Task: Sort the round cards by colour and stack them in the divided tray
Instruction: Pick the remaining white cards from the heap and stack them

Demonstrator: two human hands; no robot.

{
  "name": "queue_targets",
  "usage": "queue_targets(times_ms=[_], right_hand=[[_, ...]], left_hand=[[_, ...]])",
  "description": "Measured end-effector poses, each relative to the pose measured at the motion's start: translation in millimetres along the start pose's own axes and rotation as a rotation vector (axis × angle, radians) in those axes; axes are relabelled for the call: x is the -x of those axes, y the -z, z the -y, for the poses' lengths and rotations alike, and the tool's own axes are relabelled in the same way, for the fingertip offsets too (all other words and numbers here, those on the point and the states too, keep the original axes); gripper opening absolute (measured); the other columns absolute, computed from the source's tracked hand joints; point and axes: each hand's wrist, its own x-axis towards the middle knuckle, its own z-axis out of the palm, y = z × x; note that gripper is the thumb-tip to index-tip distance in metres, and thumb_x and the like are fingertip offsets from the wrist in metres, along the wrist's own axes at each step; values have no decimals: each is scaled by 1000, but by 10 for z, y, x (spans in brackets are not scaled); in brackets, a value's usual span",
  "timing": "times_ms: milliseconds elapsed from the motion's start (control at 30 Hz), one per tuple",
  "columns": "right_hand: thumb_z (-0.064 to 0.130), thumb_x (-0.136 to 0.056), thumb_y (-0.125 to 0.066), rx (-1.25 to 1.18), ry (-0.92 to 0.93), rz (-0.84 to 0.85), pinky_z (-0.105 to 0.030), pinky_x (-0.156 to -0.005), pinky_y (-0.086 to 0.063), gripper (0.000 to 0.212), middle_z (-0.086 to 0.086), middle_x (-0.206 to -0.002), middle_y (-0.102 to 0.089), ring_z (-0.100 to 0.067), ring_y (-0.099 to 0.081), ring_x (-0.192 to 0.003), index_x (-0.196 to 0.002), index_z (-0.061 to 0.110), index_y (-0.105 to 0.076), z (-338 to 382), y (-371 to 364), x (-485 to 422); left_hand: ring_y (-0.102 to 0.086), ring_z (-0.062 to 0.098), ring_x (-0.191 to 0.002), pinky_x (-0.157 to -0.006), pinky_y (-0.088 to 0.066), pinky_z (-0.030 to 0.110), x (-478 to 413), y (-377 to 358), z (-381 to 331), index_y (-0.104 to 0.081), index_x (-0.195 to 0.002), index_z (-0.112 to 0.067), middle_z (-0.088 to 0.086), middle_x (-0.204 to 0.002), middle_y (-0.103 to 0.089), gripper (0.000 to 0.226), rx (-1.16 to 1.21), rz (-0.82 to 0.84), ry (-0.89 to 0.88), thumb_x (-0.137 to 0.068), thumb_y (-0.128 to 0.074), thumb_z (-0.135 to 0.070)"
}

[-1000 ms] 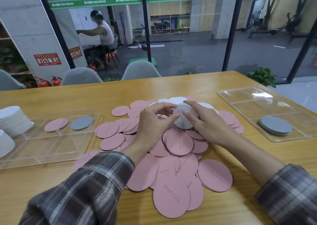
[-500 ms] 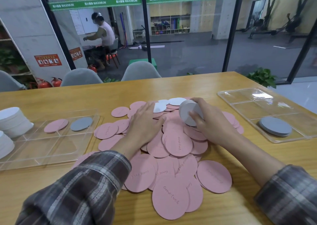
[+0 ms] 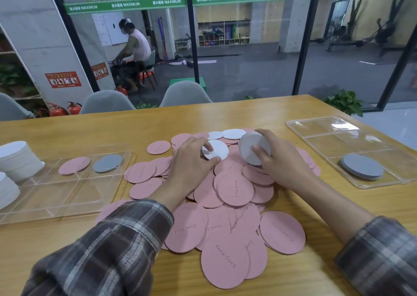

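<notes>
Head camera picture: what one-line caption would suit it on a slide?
The right hand holds a stack of white cards while the left hand pinches another white card on the pink pile.

I log pink round cards [image 3: 234, 193] at centre; white round cards [image 3: 248, 146] at 12 o'clock; grey round cards [image 3: 362, 167] at 3 o'clock; grey-brown plaid sleeves [image 3: 108, 250].

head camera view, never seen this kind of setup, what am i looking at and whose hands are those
No machine: one camera sits on a person's head, looking down at their own hands. On the wooden table lies a pile of pink cards. The left hand pinches a single white card; the right hand holds a small white stack. Clear divided trays flank the pile: the left tray shows a pink card and a grey card, the right tray a grey stack.
</notes>
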Motion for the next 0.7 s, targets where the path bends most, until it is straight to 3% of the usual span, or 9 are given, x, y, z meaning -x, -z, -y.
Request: queue_targets(times_ms=[67, 133, 233, 367, 433, 567, 700], right_hand=[[27, -105, -51, -4, -16, -13, -26, -77, -30, 46, -10, -128, -61, -26, -52, -111, -150, 22, -43, -3, 11, 0], [26, -105, -51, -8, -18, -24, -26, -81, -31, 47, -10, -134, -61, -29, -52, -122, -152, 21, -42, -6, 14, 1], [23, -106, -50, -8, -9, -34, -24, -79, -29, 47, -10, -132, -62, -30, -52, -122, -152, 21, -42, -19, 6, -2], [19, -107, -46, -20, 12, -43, -25, -70, -26, 43, -4, -110, -58, -20, -46, -99, -150, 20, -44, -25, 1, -14], [18, -108, -44, -34, 3, -39, -26, -69, -26, 42, 0, -105, -54, -20, -45, -96, -150, 20, -44, -36, -5, -28], [22, -108, -42, -139, 17, -9, -28, -73, -40, 37, 0, -98, -62, -25, -60, -91, -143, 28, -51, -54, -30, -36], [28, -109, -38, -294, -8, 37, -18, -53, -39, 31, 4, -83, -62, -6, -54, -60, -132, 34, -58, -50, -71, -46]], left_hand=[[-55, -15, -94, -84, -44, 9, 5, 18, -13, -73, -93, -18, -6, -110, -63, 19, 87, -51, -31, -80, -86, -15], [-56, -15, -91, -77, -41, 3, 5, 37, -45, -76, -86, -16, -9, -103, -67, 15, 167, -130, -34, -83, -81, -3], [-67, 3, -82, -72, -49, 11, -9, 46, -76, -77, -86, -19, -11, -94, -72, 20, 332, -167, -1, -87, -76, 1], [-68, 19, -82, -71, -62, 31, -15, 64, -133, -73, -110, -22, -12, -85, -65, 30, 521, -167, 25, -91, -73, 1], [-67, 18, -79, -74, -62, 33, -15, 53, -180, -74, -114, -23, -10, -83, -62, 34, 560, -168, 20, -92, -70, 2], [-65, 11, -74, -70, -57, 23, 38, -27, -282, -79, -107, -18, -7, -83, -65, 25, 605, -101, 25, -92, -71, 2], [-71, 10, -74, -76, -61, 27, 94, -84, -355, -78, -102, -18, -13, -80, -71, 18, 599, -82, 54, -88, -78, -6]])
